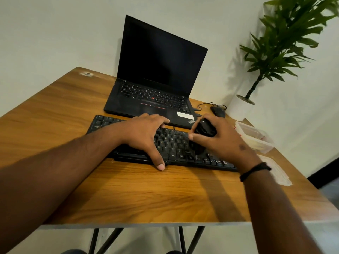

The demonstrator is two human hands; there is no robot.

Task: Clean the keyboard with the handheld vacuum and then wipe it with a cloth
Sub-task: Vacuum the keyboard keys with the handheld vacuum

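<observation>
A black external keyboard (176, 145) lies across the wooden table (128, 195) in front of the laptop. My left hand (145, 134) rests on its left half, fingers over the far edge and thumb on the near edge, holding it. My right hand (223, 142) grips a small black handheld vacuum (202, 133), its nozzle pointing down onto the keys right of the keyboard's middle. A pale cloth (277, 171) lies flat on the table at the right, past my right wrist.
An open black laptop (156, 88) with a dark screen stands behind the keyboard. A wired black mouse (217, 111), a white potted plant (240, 107) and a clear plastic box (256, 138) sit at the right. The table's near edge is close to me.
</observation>
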